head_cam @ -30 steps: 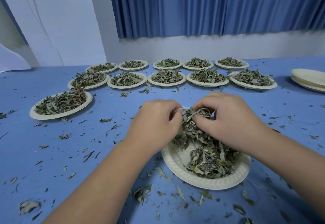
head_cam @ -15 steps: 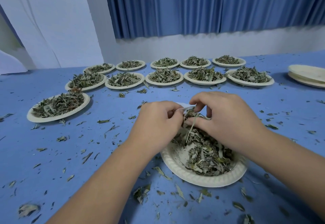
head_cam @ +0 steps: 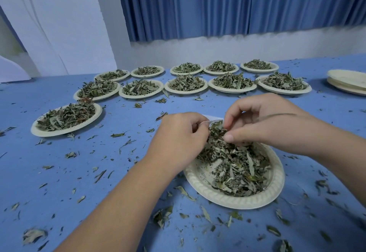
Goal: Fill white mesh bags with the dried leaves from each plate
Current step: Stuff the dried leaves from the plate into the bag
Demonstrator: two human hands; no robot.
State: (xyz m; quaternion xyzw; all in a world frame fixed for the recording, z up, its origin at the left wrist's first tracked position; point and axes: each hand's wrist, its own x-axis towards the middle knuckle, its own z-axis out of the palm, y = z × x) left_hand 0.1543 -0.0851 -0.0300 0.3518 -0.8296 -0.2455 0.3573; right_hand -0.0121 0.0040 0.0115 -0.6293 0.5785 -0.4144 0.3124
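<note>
Head view, one entry per item.

- Desk point(head_cam: 59, 172): blue surface, strewn with loose leaf fragments.
- Near plate point(head_cam: 233, 200): paper, centre-right, carrying a heap of dried leaves point(head_cam: 235, 166).
- White mesh bag point(head_cam: 213, 118): only a white sliver shows, at the far-left edge of the near plate between the two hands. Its long axis cannot be told.
- Left hand point(head_cam: 178, 138): fingers curled, pinching the bag's edge at its right side.
- Right hand point(head_cam: 265, 121): thumb and fingers closed on a tuft of the leaves, at the bag's mouth.
- Key relation: the heap lies just near and right of the mouth, under the right hand, which is the nearer hand to it. Judged step: feeding leaves left and far into the bag.
- Far plates point(head_cam: 186, 88): two rows, all heaped with leaves.
- Left plate point(head_cam: 65, 131): heaped, standing apart.
- Empty plate stack point(head_cam: 348, 81): far right.
</note>
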